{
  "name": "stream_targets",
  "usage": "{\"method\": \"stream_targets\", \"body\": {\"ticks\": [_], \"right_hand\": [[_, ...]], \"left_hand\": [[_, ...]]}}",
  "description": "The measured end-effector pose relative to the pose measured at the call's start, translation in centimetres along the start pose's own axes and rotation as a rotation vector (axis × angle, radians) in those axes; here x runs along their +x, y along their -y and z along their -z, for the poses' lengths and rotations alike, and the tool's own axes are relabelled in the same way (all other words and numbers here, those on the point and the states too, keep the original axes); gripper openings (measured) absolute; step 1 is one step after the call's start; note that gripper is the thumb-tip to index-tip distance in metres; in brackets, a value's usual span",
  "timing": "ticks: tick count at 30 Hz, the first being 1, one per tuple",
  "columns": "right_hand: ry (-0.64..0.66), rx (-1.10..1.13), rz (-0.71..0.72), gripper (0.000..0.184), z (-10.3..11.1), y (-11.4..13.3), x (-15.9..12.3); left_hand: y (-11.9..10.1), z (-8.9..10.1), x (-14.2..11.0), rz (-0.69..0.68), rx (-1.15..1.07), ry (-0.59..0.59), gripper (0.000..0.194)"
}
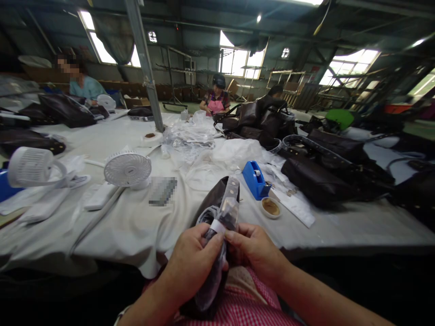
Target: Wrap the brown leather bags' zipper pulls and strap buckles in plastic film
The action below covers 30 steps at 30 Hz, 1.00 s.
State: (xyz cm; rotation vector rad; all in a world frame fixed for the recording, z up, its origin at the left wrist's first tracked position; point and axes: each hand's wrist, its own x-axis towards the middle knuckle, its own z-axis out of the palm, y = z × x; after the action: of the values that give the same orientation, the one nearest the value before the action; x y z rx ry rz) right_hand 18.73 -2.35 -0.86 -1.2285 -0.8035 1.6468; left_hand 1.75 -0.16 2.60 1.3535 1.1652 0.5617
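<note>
A dark brown leather bag (pixel 212 197) leans on the table's front edge and reaches down to my lap. Clear plastic film (pixel 231 199) covers its strap, and a white band (pixel 217 226) goes around the wrapped strap. My left hand (pixel 195 251) is closed around the strap just below the band, thumb on top. From the other side, my right hand (pixel 253 246) pinches at the band's right end with thumb and forefinger; its other fingers are partly hidden behind the strap.
Right of the bag stand a blue tape dispenser (pixel 254 180) and a small round dish (pixel 271 208) with brown contents. A white fan (pixel 127 168) stands on the left. Crumpled plastic (pixel 193 136) and piled brown bags (pixel 316 179) lie farther back. Several people sit across the tables.
</note>
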Motion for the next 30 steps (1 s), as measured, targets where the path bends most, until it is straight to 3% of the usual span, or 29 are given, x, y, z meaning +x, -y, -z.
{"method": "stream_targets", "body": {"ticks": [6, 12, 16, 19, 20, 22, 24, 26, 30], "right_hand": [[0.178, 0.195, 0.126, 0.032, -0.5, -0.8, 2.3], [0.265, 0.138, 0.114, 0.032, -1.4, -0.3, 4.4], [0.240, 0.065, 0.127, 0.031, -2.1, 0.0, 4.8], [0.104, -0.209, 0.215, 0.026, -2.1, 0.1, 4.4], [0.024, -0.343, 0.322, 0.021, -1.9, 0.3, 4.2], [-0.120, -0.625, 0.684, 0.011, -1.6, 0.8, 3.4], [-0.172, -0.908, 1.109, 0.021, -1.5, 1.7, 2.7], [-0.164, -1.185, 1.435, 0.030, -1.5, 2.8, 2.4], [-0.132, -1.606, 1.800, 0.032, -1.6, 4.0, 3.8]], "left_hand": [[0.6, 1.5, 0.3, 0.081, -0.310, 0.011, 0.042], [1.4, 2.4, 0.5, 0.087, -0.475, 0.023, 0.041], [2.0, 2.6, 0.8, 0.084, -0.526, 0.022, 0.040], [2.1, 2.8, 0.9, 0.099, -0.528, 0.011, 0.040], [2.2, 2.8, 0.8, 0.105, -0.526, 0.006, 0.040], [2.1, 2.8, 0.8, 0.103, -0.513, -0.016, 0.041], [2.1, 2.7, 0.8, 0.105, -0.493, -0.020, 0.044], [2.0, 2.6, 1.0, 0.097, -0.459, 0.010, 0.049], [2.0, 3.2, 1.3, 0.017, -0.296, -0.036, 0.051]]}}
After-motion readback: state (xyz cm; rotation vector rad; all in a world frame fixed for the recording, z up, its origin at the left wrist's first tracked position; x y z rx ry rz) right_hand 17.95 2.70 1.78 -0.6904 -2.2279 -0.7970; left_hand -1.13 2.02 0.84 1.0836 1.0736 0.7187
